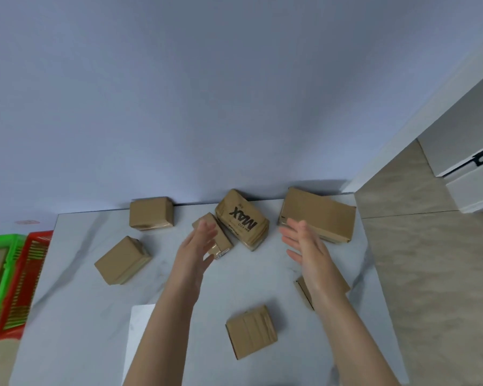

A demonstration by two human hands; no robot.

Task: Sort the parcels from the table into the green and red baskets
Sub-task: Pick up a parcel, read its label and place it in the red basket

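seven brown parcels lie on the bench (76, 302), so by my judgement most of the sorting is not yet done. the green basket (3, 242) and the red basket (38, 237) stand side by side past the left edge of the bench. the green one holds something pale like a parcel (too blurred to be sure), and in the red one i can see nothing.

both hands hover over the far middle of the bench with straight, spread fingers that hold nothing. the fingers (207, 229) of the left hand (198, 246) are over a small parcel (223, 238) and cover its near side; i cannot tell if they touch it. the max parcel (241, 220) lies between the two hands, just beside the small one. the right hand (304, 243) is in front of a large parcel (324, 215), apart from the max parcel.
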